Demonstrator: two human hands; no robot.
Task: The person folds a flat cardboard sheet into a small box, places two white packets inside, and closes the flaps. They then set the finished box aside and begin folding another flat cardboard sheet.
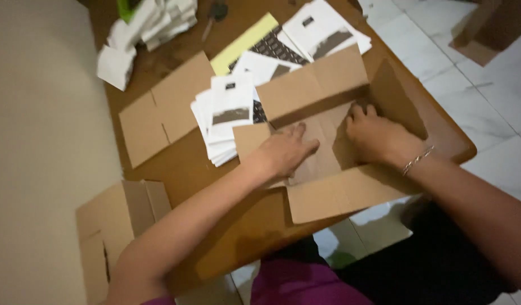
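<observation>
Brown wooden table (pixel 215 164) by a pale wall, and right at its near edge sits an open cardboard box (pixel 334 141) with both hands pressed flat inside on its floor, left hand (pixel 286 149) and right hand (pixel 373 135) side by side, fingers spread, gripping nothing. Box's long axis runs roughly left to right, slightly tilted, opening facing up with flaps folded out. Just left lie a stack of white booklets (pixel 226 116) and a flat cardboard sheet (pixel 162 107); another box (pixel 111 226) sits lower down.
</observation>
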